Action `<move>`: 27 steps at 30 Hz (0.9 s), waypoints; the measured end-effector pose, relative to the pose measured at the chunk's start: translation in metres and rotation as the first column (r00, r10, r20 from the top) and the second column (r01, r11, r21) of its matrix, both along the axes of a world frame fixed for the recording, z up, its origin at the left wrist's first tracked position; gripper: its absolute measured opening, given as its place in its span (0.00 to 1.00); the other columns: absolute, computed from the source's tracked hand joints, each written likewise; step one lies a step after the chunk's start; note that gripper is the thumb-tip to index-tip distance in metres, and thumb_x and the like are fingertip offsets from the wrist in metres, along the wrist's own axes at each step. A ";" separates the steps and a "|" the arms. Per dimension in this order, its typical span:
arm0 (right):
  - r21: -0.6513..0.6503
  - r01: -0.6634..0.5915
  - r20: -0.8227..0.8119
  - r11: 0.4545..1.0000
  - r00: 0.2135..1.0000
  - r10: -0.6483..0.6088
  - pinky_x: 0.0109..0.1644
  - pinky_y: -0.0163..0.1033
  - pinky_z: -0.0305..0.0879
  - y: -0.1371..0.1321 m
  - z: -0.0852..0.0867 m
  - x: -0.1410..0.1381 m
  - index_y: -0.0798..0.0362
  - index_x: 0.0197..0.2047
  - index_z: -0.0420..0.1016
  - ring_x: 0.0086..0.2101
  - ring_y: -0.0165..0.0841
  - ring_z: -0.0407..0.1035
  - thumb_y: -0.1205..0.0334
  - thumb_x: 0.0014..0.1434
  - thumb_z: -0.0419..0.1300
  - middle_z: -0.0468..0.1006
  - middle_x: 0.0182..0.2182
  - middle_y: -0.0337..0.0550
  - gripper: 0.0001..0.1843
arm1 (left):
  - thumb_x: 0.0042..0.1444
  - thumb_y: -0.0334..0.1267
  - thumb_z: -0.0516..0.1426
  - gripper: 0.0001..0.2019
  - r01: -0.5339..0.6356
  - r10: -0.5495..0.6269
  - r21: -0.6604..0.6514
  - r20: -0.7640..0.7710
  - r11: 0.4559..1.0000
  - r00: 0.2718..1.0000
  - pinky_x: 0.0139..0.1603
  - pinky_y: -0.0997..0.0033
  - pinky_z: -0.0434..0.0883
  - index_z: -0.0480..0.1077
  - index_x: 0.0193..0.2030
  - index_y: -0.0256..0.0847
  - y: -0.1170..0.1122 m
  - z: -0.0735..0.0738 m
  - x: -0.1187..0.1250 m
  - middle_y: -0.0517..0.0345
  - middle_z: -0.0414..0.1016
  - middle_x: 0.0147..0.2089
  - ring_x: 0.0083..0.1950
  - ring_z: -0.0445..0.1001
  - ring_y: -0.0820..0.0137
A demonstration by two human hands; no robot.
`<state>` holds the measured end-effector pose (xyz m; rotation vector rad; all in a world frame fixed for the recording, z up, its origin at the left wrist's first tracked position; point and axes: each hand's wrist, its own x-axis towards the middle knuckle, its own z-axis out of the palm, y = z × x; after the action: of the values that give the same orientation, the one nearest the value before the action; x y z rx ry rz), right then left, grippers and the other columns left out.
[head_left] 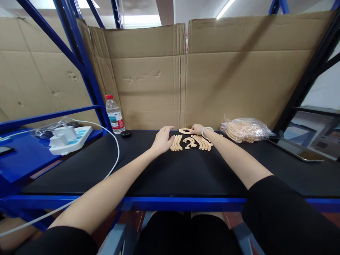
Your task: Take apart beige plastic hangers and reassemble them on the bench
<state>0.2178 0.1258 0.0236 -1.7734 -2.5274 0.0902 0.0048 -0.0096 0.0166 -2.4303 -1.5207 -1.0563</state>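
On the black tabletop, just left of a row of slim curved beige pieces, my left hand is open, thumb apart from the fingers. Its thumb is close to the row's left end. My right hand, with a beaded bracelet on the wrist, is closed at the right end of a pair of curved beige pieces that form a narrow oval. Its fingertips are partly hidden. Hook-shaped beige pieces lie in the middle. A second row of curved beige pieces lies to their right, under my right wrist.
A clear plastic bag of beige pieces lies at the right. Back left stand a water bottle and a small black object. A white cable crosses the left side from a power strip. Cardboard walls the back.
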 end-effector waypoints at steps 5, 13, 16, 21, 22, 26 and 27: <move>0.045 0.008 -0.069 0.999 0.998 -0.005 0.47 0.43 0.69 -0.001 -0.002 0.001 0.58 0.42 0.74 0.40 0.33 0.72 0.56 0.61 0.59 0.77 0.41 0.45 0.13 | 0.56 0.34 0.51 0.19 0.003 -0.003 0.004 -0.004 1.000 1.000 0.62 0.57 0.61 0.62 0.55 0.37 0.000 -0.002 0.001 0.45 0.68 0.57 0.60 0.64 0.60; 0.216 0.110 -0.243 0.970 0.969 -0.055 0.48 0.39 0.65 -0.013 0.009 0.018 0.61 0.41 0.74 0.45 0.40 0.71 0.64 0.62 0.55 0.77 0.43 0.58 0.10 | 0.56 0.34 0.52 0.19 0.038 -0.038 0.012 0.019 0.999 0.999 0.61 0.56 0.62 0.61 0.55 0.36 -0.005 0.001 0.003 0.45 0.68 0.57 0.60 0.64 0.59; 0.242 0.133 -0.327 0.961 0.944 -0.049 0.44 0.39 0.67 -0.029 0.021 0.029 0.61 0.42 0.72 0.43 0.41 0.72 0.65 0.62 0.53 0.77 0.42 0.58 0.10 | 0.55 0.33 0.52 0.19 0.056 -0.057 0.030 0.049 0.998 0.997 0.62 0.57 0.62 0.62 0.55 0.37 -0.008 0.005 0.005 0.45 0.68 0.56 0.60 0.64 0.59; 0.168 -0.059 -0.413 0.984 0.902 0.125 0.27 0.33 0.68 -0.085 0.029 0.045 0.56 0.41 0.69 0.27 0.31 0.71 0.60 0.62 0.53 0.76 0.35 0.47 0.09 | 0.55 0.36 0.54 0.20 0.103 -0.088 -0.058 0.215 0.993 0.973 0.53 0.58 0.70 0.62 0.55 0.36 -0.017 0.010 0.012 0.44 0.68 0.55 0.52 0.70 0.61; 0.128 -0.179 -0.446 0.975 0.868 0.218 0.25 0.33 0.67 -0.100 0.029 0.048 0.56 0.39 0.68 0.25 0.29 0.69 0.60 0.62 0.52 0.75 0.33 0.45 0.08 | 0.55 0.37 0.55 0.20 0.118 -0.091 -0.091 0.255 0.989 0.963 0.49 0.59 0.71 0.62 0.55 0.36 -0.019 0.011 0.013 0.44 0.67 0.55 0.49 0.72 0.62; 0.034 -0.446 -0.472 0.895 0.782 0.407 0.25 0.33 0.64 -0.152 0.022 0.049 0.55 0.40 0.68 0.22 0.27 0.65 0.60 0.62 0.51 0.70 0.29 0.40 0.09 | 0.55 0.45 0.57 0.24 0.310 -0.163 -0.312 0.418 0.898 0.894 0.28 0.70 0.72 0.59 0.56 0.37 -0.032 0.016 0.021 0.43 0.67 0.56 0.30 0.74 0.73; 0.025 -0.458 -0.488 0.889 0.770 0.411 0.25 0.33 0.63 -0.161 0.020 0.047 0.55 0.42 0.68 0.22 0.27 0.64 0.59 0.62 0.51 0.70 0.29 0.40 0.10 | 0.55 0.46 0.56 0.25 0.376 -0.195 -0.374 0.440 0.847 0.877 0.23 0.73 0.69 0.59 0.57 0.38 -0.036 0.018 0.022 0.44 0.69 0.54 0.26 0.72 0.75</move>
<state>0.2651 -0.0351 0.0431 -0.9659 -2.5057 0.6021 0.0271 -0.0454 0.0342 -2.9902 -1.7009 -1.4569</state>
